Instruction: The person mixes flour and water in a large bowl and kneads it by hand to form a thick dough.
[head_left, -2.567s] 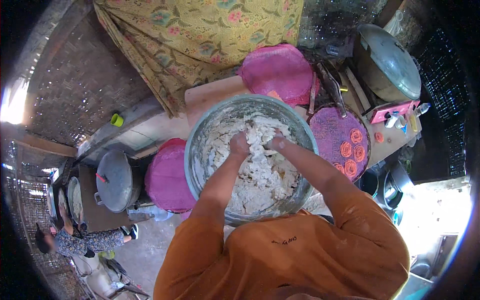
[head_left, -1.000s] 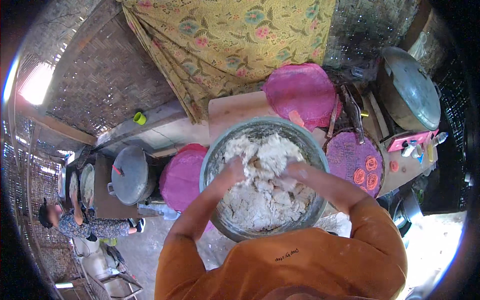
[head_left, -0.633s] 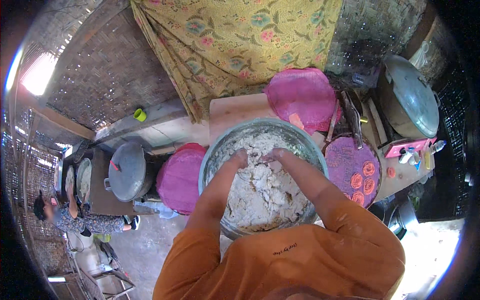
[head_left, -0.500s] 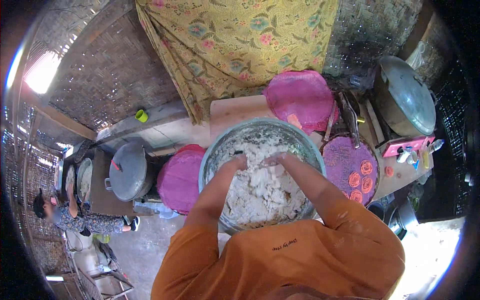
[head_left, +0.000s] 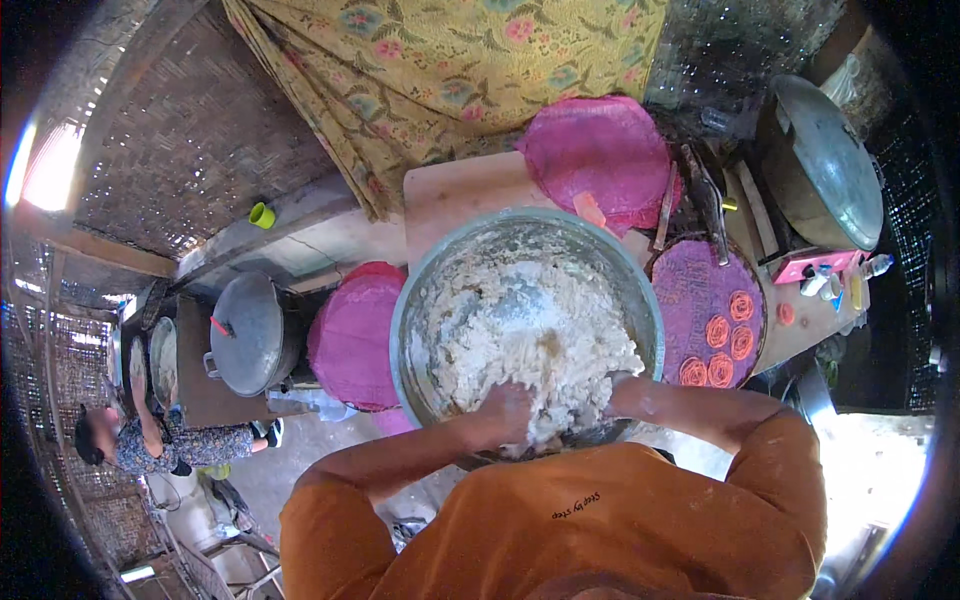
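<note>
A large metal bowl (head_left: 430, 280) sits in front of me, filled with pale, crumbly dough (head_left: 520, 330). My left hand (head_left: 508, 408) is pressed into the dough at the bowl's near side, coated in it. My right hand (head_left: 622, 388) digs into the dough at the near right, its fingers buried. Both forearms come in from orange sleeves at the bottom.
Pink round woven trays lie at the left (head_left: 352, 335), behind the bowl (head_left: 598, 150), and a purple one at the right holds orange rosette pieces (head_left: 722, 340). A lidded metal pot (head_left: 248, 330) stands at the left, a big lidded pot (head_left: 825, 160) at the back right. A floral cloth (head_left: 450, 70) hangs behind. Another person (head_left: 150, 440) crouches at the far left.
Both hands have pulled from the far and middle part of the dough back to the bowl's near edge. The view has tilted a little.
</note>
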